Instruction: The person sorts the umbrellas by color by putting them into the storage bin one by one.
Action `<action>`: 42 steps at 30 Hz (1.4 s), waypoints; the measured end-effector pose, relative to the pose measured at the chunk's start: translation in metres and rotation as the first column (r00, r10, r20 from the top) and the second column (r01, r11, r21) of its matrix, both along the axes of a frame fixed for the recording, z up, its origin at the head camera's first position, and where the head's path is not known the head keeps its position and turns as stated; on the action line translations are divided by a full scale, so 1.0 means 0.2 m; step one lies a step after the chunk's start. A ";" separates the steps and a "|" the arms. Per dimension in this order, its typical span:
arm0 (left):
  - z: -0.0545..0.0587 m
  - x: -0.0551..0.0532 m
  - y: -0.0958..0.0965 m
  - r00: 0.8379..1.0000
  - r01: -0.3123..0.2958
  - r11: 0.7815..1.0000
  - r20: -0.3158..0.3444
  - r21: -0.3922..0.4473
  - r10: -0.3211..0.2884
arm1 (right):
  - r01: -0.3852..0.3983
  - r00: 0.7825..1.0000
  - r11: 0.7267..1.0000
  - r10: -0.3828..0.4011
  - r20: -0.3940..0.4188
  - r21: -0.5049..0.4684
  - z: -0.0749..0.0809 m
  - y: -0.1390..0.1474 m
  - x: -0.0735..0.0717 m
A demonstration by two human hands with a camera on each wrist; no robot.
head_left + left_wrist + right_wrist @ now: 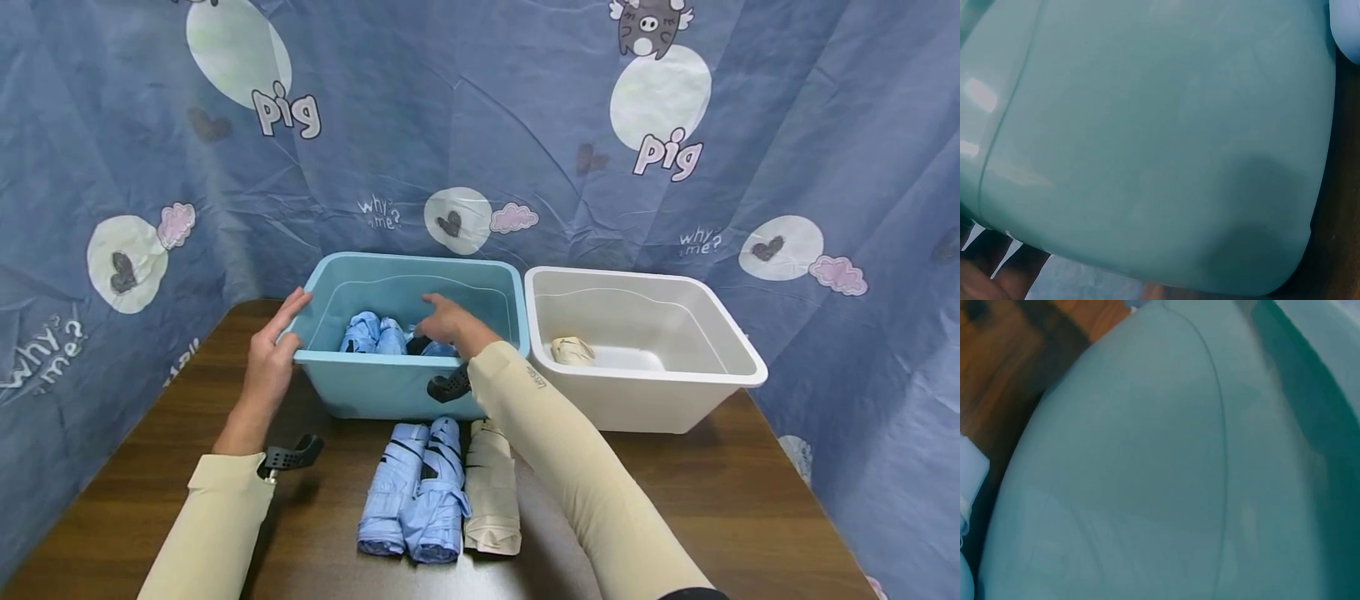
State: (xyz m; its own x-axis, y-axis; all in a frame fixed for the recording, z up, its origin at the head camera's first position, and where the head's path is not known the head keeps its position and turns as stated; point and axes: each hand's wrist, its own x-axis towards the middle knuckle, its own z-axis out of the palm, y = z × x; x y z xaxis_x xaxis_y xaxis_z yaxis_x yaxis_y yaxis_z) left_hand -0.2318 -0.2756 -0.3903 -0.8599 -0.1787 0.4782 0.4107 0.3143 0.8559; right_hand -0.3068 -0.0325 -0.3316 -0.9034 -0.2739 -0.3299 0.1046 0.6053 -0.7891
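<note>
My left hand [270,358] touches the left rim of a blue plastic bin [397,387], thumb near the front corner and straight fingers along the side. Its fingers [1019,269] show at the rim in the left wrist view. My right hand [453,323] reaches over the front rim into the bin with its index finger extended; its palm side is hidden. Under and beside it lie several rolled blue fabric bundles [362,332], with a black part by the fingers. The bin's wall [1141,456] fills most of the right wrist view.
A white bin [645,404] stands right of the blue one, holding a beige roll [572,351]. In front on the wooden table [322,533] lie two blue rolls [393,492] with black lines and a beige roll [491,492]. A blue printed cloth [525,108] hangs behind.
</note>
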 end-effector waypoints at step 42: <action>0.02 0.01 0.01 0.999 -0.008 1.000 0.043 0.014 0.007 | -0.051 0.958 0.771 -0.142 -0.249 -0.635 0.06 0.75 0.62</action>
State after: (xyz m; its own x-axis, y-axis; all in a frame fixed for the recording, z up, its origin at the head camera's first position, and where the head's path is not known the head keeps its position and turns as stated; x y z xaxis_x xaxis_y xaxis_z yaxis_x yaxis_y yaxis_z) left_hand -0.2295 -0.2741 -0.3872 -0.8783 -0.1917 0.4381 0.3710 0.3051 0.8771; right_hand -0.1835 0.1171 -0.3192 -0.9446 -0.2880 0.1573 -0.1527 -0.0383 -0.9875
